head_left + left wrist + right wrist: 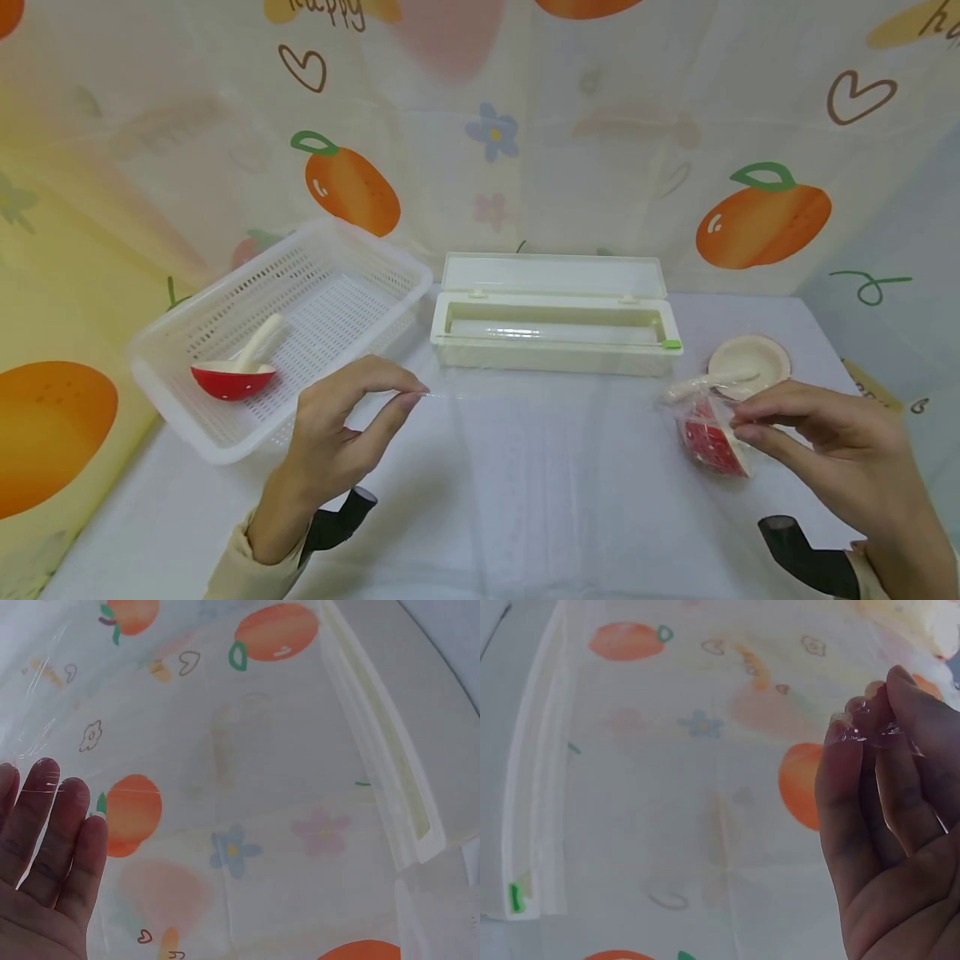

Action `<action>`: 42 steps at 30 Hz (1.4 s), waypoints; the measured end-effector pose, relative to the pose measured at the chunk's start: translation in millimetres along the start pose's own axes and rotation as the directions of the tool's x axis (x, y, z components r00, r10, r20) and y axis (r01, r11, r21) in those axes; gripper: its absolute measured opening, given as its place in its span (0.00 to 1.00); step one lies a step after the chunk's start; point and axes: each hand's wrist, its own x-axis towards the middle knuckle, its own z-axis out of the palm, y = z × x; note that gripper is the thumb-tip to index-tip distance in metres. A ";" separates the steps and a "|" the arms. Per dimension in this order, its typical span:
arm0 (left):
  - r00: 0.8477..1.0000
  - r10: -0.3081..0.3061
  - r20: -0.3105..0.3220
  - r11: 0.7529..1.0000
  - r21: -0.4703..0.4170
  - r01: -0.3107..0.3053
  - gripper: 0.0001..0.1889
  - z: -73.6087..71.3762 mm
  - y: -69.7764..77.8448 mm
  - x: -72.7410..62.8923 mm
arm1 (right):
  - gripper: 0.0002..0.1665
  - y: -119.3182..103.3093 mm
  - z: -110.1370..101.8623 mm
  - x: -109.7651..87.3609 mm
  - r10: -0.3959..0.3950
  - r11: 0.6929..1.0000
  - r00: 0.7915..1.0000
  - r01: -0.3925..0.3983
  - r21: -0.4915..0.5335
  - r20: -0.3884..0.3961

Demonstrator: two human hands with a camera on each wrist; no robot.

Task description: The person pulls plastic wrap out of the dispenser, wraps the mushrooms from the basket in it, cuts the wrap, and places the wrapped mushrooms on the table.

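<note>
A sheet of clear plastic wrap (525, 467) stretches between the two hands, hanging down toward the table's front. My left hand (337, 425) pinches one corner between thumb and forefinger. At the other corner, my right hand (832, 450) pinches the film. In the left wrist view, fingers of the left hand (49, 855) show behind the film. Behind the sheet stands a white wrap dispenser (555, 358), its lid up. Just beyond the right fingertips lies a red toy mushroom (708, 437) wrapped in film; a cream round mushroom face (750, 367) with a stem is behind it.
A white perforated basket (390, 287) stands at the left, holding a red, white-dotted mushroom (232, 383) with a cream stem. A fruit-printed cloth (585, 167) hangs behind the white table. Black wrist mounts (341, 521) sit below both hands.
</note>
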 end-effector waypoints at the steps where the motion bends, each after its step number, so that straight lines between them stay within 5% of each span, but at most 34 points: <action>1: 1.000 0.011 -0.001 1.000 -0.011 -0.011 0.12 -0.2 0.7 -1.6 | 0.16 -0.4 0.9 -2.2 -0.001 1.000 1.000 0.001 0.010 0.005; 10: 0.992 0.121 0.030 0.983 -0.145 -0.116 0.08 0.2 10.8 -15.5 | 0.17 -0.9 1.8 -28.2 0.052 0.992 0.995 -0.061 0.107 0.087; 14: 0.990 0.099 0.099 0.983 -0.166 -0.082 0.07 1.8 15.0 -24.4 | 0.23 2.8 -1.3 -41.5 0.187 0.981 0.969 -0.194 0.026 0.164; 18: 0.977 -0.004 0.215 0.984 -0.174 0.042 0.04 4.3 15.1 -41.5 | 0.30 12.2 -2.4 -59.7 0.372 0.927 0.893 -0.342 -0.156 0.254; 25: 0.924 -0.106 0.366 0.970 -0.168 0.178 0.09 12.4 10.5 -70.1 | 0.16 27.1 5.4 -78.1 0.595 0.803 0.708 -0.504 -0.318 0.381; 28: 0.886 -0.179 0.428 0.953 -0.147 0.264 0.12 15.2 10.4 -79.7 | 0.11 33.4 9.0 -81.8 0.638 0.769 0.638 -0.558 -0.313 0.431; 32: 0.816 -0.282 0.505 0.920 -0.101 0.380 0.11 16.3 9.9 -90.0 | 0.09 42.2 14.8 -86.2 0.646 0.749 0.588 -0.612 -0.254 0.488; 34: 0.784 -0.314 0.535 0.906 -0.077 0.416 0.09 16.3 8.4 -94.8 | 0.08 45.7 18.4 -88.4 0.622 0.763 0.592 -0.606 -0.225 0.513; 37: 0.747 -0.342 0.570 0.898 -0.035 0.438 0.08 16.3 5.7 -101.8 | 0.08 50.2 24.3 -92.5 0.566 0.809 0.632 -0.549 -0.209 0.530; 39: 0.710 -0.371 0.598 0.887 0.001 0.463 0.07 16.4 3.8 -106.4 | 0.07 53.1 27.6 -95.2 0.556 0.822 0.645 -0.518 -0.234 0.524; 42: 0.654 -0.403 0.640 0.874 0.057 0.483 0.07 17.5 0.5 -113.5 | 0.07 57.8 32.0 -100.2 0.567 0.820 0.644 -0.503 -0.274 0.514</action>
